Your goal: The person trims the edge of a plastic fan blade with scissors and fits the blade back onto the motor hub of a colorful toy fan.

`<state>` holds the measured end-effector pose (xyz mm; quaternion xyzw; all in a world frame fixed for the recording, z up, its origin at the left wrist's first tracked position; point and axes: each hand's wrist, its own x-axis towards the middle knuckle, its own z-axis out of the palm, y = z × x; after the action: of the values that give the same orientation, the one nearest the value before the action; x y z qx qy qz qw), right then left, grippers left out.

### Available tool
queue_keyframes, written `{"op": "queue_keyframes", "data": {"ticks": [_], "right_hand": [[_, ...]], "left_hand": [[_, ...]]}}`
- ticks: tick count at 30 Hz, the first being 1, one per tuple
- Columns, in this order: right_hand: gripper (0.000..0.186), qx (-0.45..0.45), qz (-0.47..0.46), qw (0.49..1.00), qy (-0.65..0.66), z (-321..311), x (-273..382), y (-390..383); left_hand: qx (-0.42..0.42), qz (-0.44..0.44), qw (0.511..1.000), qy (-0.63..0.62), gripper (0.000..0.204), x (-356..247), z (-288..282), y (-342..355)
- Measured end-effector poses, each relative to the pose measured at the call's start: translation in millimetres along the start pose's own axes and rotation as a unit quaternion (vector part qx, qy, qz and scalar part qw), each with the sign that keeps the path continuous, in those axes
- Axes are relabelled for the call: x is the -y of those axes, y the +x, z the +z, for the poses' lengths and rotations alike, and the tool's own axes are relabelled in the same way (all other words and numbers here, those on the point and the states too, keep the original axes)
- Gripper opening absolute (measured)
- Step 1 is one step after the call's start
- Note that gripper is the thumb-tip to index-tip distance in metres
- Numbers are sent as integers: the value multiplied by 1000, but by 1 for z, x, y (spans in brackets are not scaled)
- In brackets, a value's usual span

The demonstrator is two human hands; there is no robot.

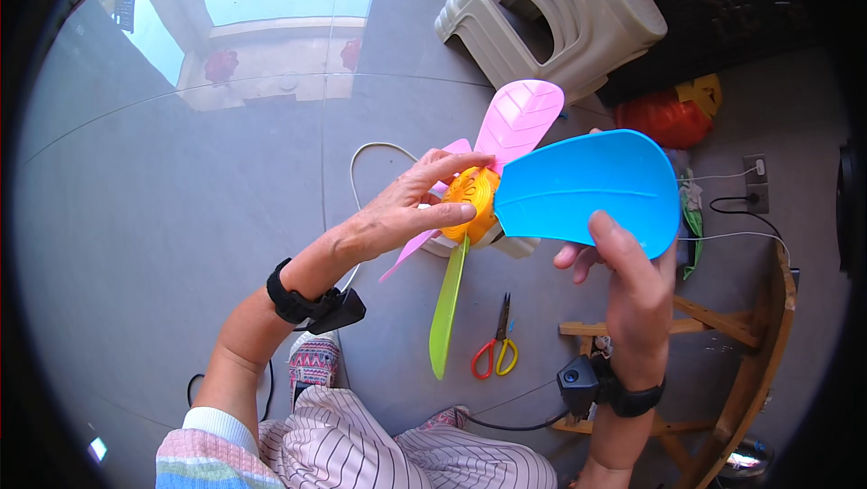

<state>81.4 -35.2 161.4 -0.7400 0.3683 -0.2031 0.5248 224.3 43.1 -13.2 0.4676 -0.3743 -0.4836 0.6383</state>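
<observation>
A fan with leaf-shaped plastic blades is in front of me, its round yellow hub (473,193) near the middle. My left hand (393,211) grips this hub, thumb on its front and fingers over the top. Between the thumb and fingers of my right hand (637,286) is the outer end of a wide blue blade (587,184). That blade's narrow end meets the hub's right side; whether it is fastened cannot be told. A pink blade (522,121) points up, a green blade (446,313) points down, and more pink shows behind my left hand.
Scissors (496,350) with red and yellow handles lie on the grey floor below the fan. A beige plastic stool (578,10) lies tipped at the back. Wooden furniture (754,381) stands at the right, near cords and a wall socket (757,184). A red-and-yellow bundle (668,114) sits behind.
</observation>
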Motion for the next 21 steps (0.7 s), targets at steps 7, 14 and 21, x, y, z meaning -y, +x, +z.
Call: {"op": "queue_keyframes", "data": {"ticks": [7, 14, 21], "right_hand": [[31, -53, 80, 995, -31, 10, -17, 0], [25, -53, 66, 996, 7, 7, -29, 0], [30, -67, 81, 990, 89, -21, -41, -16]], "left_hand": [[-1, 11, 1000, 6, 72, -5, 1, -3], [-3, 7, 1000, -9, 74, 1, -1, -4], [-201, -67, 977, -33, 45, 21, -18, -44]]}}
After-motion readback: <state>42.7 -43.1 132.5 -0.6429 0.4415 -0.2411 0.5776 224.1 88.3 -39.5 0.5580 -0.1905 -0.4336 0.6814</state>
